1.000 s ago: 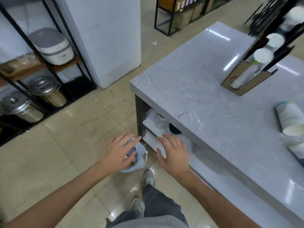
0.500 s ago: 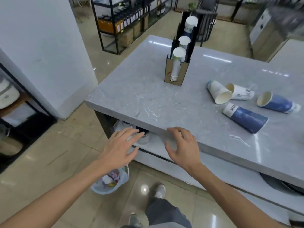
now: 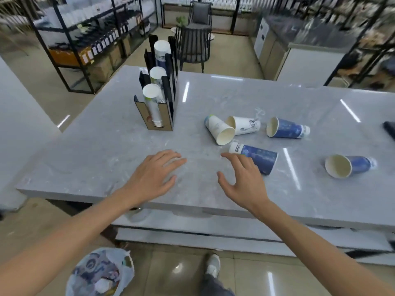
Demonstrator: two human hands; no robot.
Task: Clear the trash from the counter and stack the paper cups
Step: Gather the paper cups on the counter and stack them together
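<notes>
Several paper cups lie on their sides on the grey marble counter (image 3: 106, 159): a white cup (image 3: 219, 130), a second white cup (image 3: 243, 124) behind it, a blue cup (image 3: 286, 130), a blue cup (image 3: 259, 158) nearest my right hand, and a blue cup (image 3: 348, 167) far right. My left hand (image 3: 152, 178) hovers over the counter's front, fingers straight, holding nothing. My right hand (image 3: 242, 180) is spread open, its fingertips beside the nearest blue cup. A bin with a trash-filled bag (image 3: 100, 274) stands on the floor at lower left.
A cup dispenser rack (image 3: 157, 103) with three stacks of cups stands on the counter's left back. A dark object (image 3: 390, 131) lies at the counter's right edge. Shelving, a black chair (image 3: 193, 45) and a cabinet stand beyond. My shoe (image 3: 212, 265) is under the counter edge.
Both hands rose from the bin near the floor to above the counter top. The view swung up and right, bringing the fallen cups into sight; the bin stays on the floor.
</notes>
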